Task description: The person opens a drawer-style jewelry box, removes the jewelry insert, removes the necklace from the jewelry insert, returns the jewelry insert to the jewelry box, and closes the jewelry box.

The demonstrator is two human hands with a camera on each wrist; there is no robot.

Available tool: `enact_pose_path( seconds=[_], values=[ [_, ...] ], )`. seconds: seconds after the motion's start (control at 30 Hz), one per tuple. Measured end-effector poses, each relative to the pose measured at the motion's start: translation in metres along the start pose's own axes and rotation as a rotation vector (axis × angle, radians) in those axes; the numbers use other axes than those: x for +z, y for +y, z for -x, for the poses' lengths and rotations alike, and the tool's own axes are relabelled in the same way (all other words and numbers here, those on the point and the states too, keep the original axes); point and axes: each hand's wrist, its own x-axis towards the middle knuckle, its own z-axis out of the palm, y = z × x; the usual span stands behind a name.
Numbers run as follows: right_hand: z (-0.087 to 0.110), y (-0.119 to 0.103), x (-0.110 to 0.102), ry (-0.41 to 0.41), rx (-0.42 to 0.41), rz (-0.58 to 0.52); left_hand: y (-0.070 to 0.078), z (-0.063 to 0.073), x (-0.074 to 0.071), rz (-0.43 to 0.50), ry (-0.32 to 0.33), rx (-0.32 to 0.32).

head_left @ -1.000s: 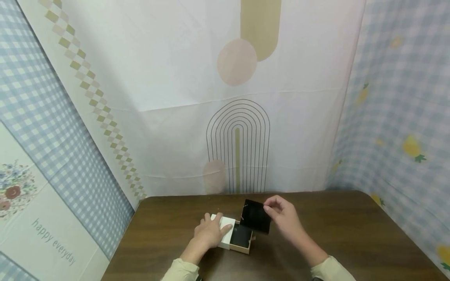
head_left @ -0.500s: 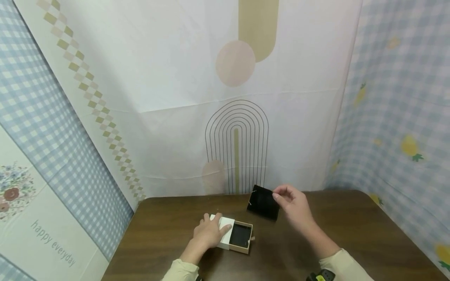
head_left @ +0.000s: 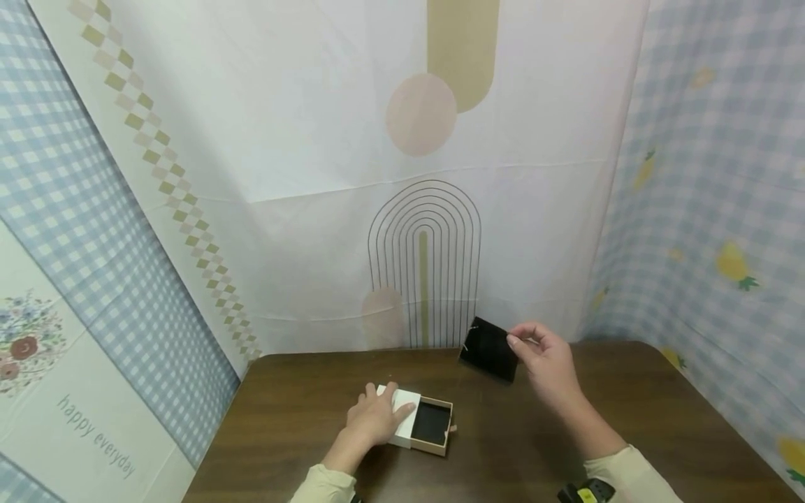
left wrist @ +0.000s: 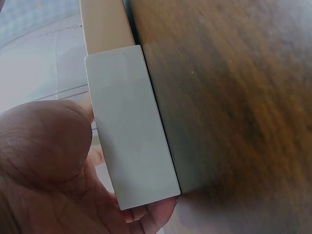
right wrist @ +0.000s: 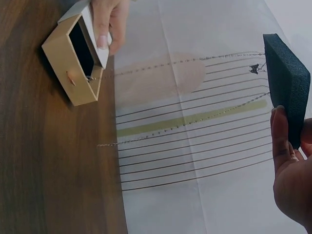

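Head view, from my remote seat: the right grip (head_left: 548,367) pinches a black foam pad (head_left: 489,351) near one corner, thumb and fingers closed on its edge. The pad is held up clear of the bench (head_left: 283,398), beyond the box and to its right.

Right wrist view shows me more. Two strands of thin chain (right wrist: 180,61) trail from the pad, with a small dark charm (right wrist: 254,69) close to it. One strand's end overlaps the drawer in view; I cannot tell whether they touch.

The left grip (head_left: 374,418) lies over the box's white sleeve (left wrist: 131,131), fingers curled over the far side, thumb pointing toward the drawer. It holds the sleeve on the bench. The tan drawer (right wrist: 66,61) is pulled partly out to the right, dark inside, with a small orange tab (right wrist: 71,78) on its front. Behind the bench I see a white printed cloth (head_left: 302,279).
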Motion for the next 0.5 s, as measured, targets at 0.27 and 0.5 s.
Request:
enact_pose_path(
  seconds=[0.27, 0.5],
  values=[
    [-0.0006, 0.003, -0.0068, 0.001, -0.012, 0.055, 0.0007, 0.0006, 0.0001, 0.01, -0.01, 0.008],
    [0.002, 0.0066, -0.0025, 0.006, -0.034, 0.04, 0.0013, -0.0004, -0.0014, 0.008, 0.009, 0.01]
  ],
)
